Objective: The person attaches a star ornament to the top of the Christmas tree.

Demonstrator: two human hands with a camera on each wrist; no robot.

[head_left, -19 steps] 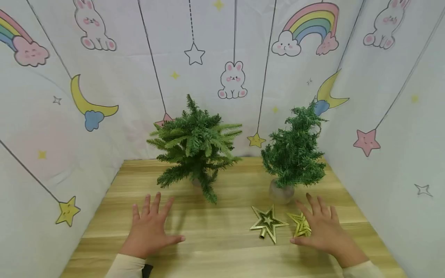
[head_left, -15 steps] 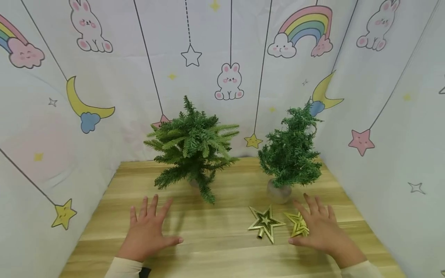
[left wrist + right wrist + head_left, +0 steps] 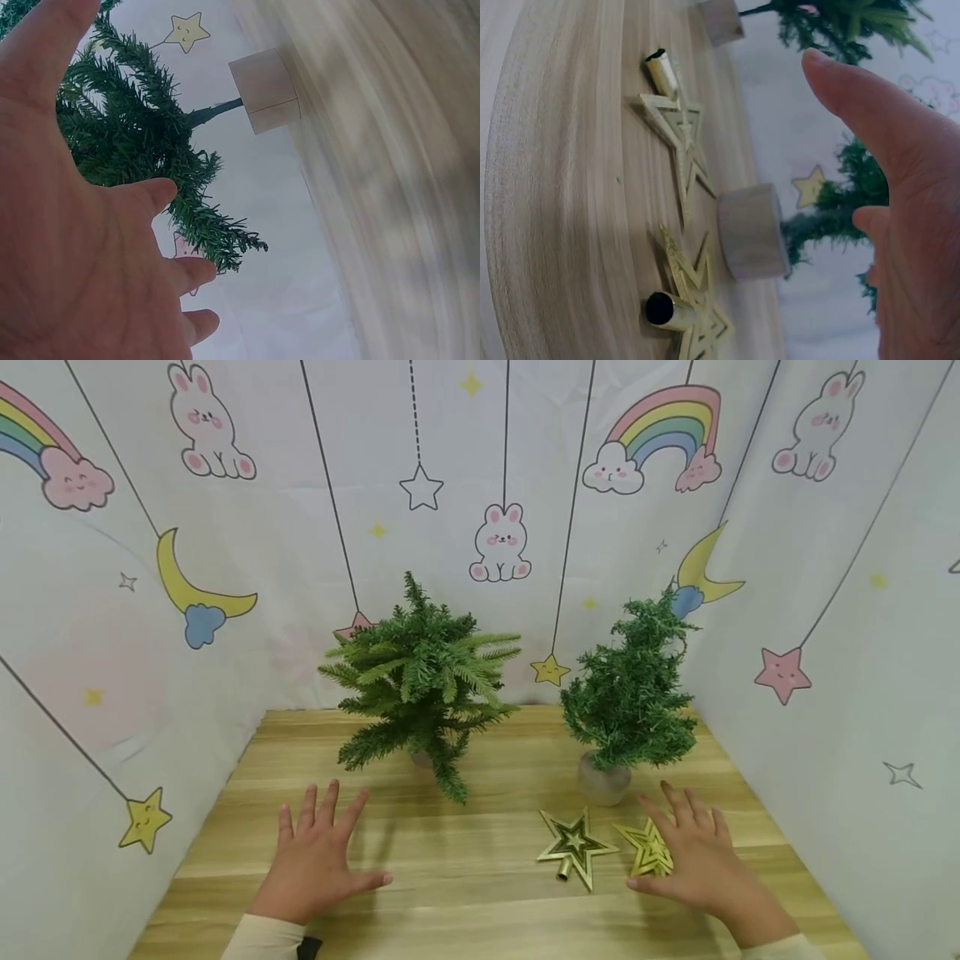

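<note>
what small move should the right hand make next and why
I'd probably lower the right hand and pinch the nearer gold star: the hand is spread, holds nothing and partly covers that star in the head view, and the tree behind has no star on top.

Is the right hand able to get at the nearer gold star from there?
Probably yes: the right hand, spread and empty, hovers close to the nearer gold star, with nothing visible between them.
</note>
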